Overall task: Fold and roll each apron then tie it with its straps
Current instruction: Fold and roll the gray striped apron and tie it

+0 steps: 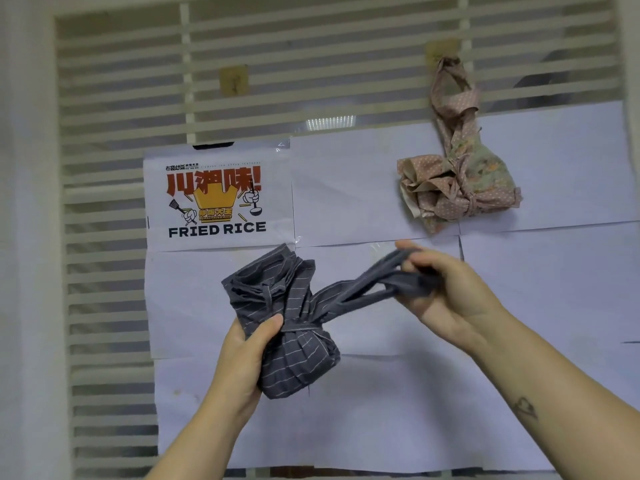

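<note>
In front of the slatted window point(311, 46), at chest height and resting on no surface, the grey pinstriped apron point(287, 327) was held up as a rolled bundle bound round its middle by its own strap. The left hand point(242, 355) gripped the bundle from the left and below, its fingers curled behind the cloth and the thumb pressed on the strap where it crossed the roll. The right hand point(446, 292) was off to the right, its fingers pinching the apron's straps point(360, 289), which ran in two taut bands from the bundle up to that hand.

Behind the hands, white paper sheets point(381, 393) covered the lower part of the window, and open space lay below and to the right of the bundle. Above and to the right, a pink dotted and floral apron bundle point(460, 188) hung by its tied strap from an adhesive hook point(441, 51) near the top right of the window, well above the right hand. A second adhesive hook point(234, 79) sat bare higher up and left of centre. A "FRIED RICE" poster point(218, 199) was taped just above and left of the grey bundle. A pale wall edge point(27, 237) bounded the left side.
</note>
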Demonstrator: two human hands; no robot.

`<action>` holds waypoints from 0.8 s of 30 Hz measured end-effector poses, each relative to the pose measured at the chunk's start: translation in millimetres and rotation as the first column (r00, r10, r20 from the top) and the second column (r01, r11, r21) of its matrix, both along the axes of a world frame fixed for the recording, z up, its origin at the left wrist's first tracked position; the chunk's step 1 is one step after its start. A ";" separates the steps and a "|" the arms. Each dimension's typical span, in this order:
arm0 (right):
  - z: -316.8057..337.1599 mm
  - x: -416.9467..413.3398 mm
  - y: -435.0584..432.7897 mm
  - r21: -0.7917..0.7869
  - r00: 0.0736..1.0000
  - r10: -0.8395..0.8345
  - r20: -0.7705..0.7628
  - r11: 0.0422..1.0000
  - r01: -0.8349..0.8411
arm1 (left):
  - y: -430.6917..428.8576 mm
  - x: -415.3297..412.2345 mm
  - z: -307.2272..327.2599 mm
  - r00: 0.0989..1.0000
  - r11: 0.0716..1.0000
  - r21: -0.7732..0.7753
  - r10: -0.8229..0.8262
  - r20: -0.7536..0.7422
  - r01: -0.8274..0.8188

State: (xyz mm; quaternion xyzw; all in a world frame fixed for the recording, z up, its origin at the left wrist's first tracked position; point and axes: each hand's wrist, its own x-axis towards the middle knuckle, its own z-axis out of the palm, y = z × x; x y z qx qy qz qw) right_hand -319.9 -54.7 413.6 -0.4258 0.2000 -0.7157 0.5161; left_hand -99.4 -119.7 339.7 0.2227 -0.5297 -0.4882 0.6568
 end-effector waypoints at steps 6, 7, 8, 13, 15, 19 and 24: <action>46.2 0.1 8.8 -0.252 0.733 -0.202 -0.649 0.967 0.043 | 2.2 -24.9 -25.3 0.940 0.922 0.186 -0.338 -0.046 0.340; 54.3 -0.6 9.7 -0.270 0.593 -0.235 -0.771 0.962 0.029 | 3.8 -26.0 -26.7 0.942 0.916 0.229 -0.336 -0.010 0.329; 63.0 -1.1 11.4 -0.273 0.456 -0.245 -0.856 0.962 0.005 | 0.4 -25.8 -26.1 0.960 0.928 0.263 -0.279 0.021 0.264; 87.6 3.1 11.0 -0.263 0.075 -0.259 -0.963 0.963 -0.053 | 6.0 -48.7 30.9 0.929 0.997 -0.070 0.056 0.367 -0.032; 94.8 -0.7 13.5 -0.280 0.020 -0.279 -0.960 0.959 -0.049 | 13.8 -75.0 63.5 0.860 0.957 -0.199 -0.087 0.502 0.213; 114.8 -31.1 21.4 -0.361 0.009 -0.362 -0.932 0.931 0.057 | 21.3 -121.2 114.3 0.821 0.901 -0.251 -0.171 0.546 0.354; 152.1 -97.4 32.0 -0.146 0.396 -0.162 -0.904 0.987 0.070 | 13.2 -150.3 169.8 0.804 0.828 -0.149 -0.457 0.380 0.541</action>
